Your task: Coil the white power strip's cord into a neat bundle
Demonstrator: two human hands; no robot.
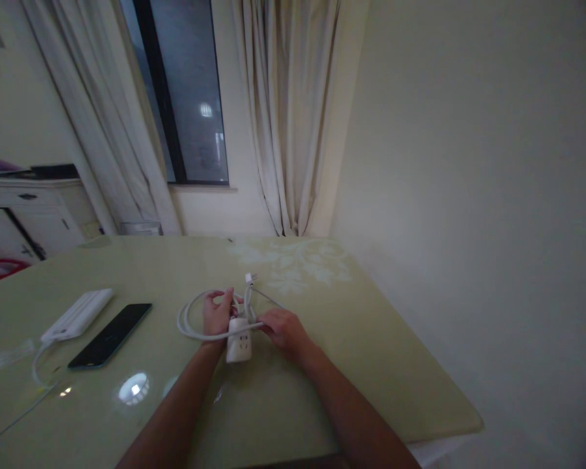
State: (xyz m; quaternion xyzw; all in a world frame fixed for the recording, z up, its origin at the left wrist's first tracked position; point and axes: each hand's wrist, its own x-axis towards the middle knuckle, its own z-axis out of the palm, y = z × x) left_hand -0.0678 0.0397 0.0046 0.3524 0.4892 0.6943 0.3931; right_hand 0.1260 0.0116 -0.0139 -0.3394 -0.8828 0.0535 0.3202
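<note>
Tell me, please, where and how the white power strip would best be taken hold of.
I would pinch the near end of the power strip by its two long sides, coming from the person's side. That end looks narrow and uncovered, whereas the cable crosses farther up, where the left hand and right hand flank it.

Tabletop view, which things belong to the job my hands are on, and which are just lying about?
Likely part of the job:
- white socket block, between the left hand and right hand
- looped white cable, at the hands
- plug, just beyond them

Apparently just lying about:
- dark phone
- white slab-shaped device
- thin cable beside it
</note>
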